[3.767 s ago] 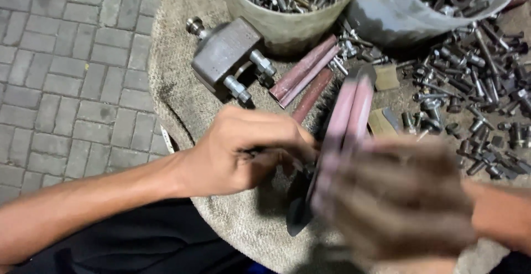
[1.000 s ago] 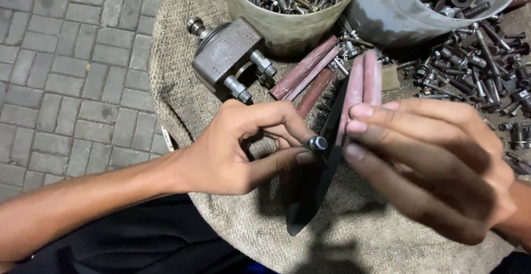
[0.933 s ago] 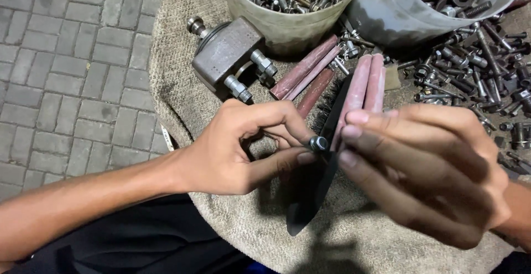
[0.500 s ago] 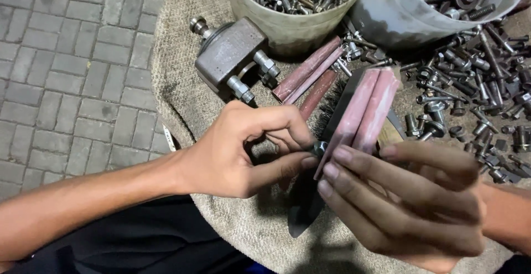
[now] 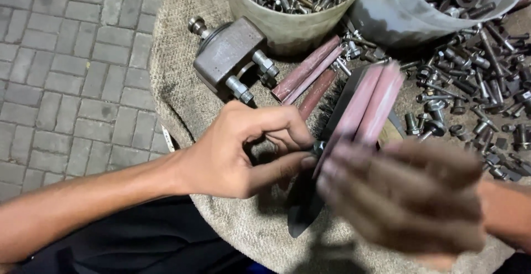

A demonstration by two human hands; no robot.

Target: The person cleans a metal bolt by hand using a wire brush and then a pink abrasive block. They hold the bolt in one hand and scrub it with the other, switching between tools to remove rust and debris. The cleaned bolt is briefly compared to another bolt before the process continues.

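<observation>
The right hand (image 5: 404, 196) is blurring with motion now, where a second ago its fingers were showing sharp, and it is sitting lower and nearer the camera than before. The reddish bars (image 5: 368, 105) it grips are tilting further to the right than a second ago, their top ends swinging away from the flat dark plate. The left hand (image 5: 243, 149) is pinching the small bolt (image 5: 318, 148) closer against the bars' lower end.
</observation>
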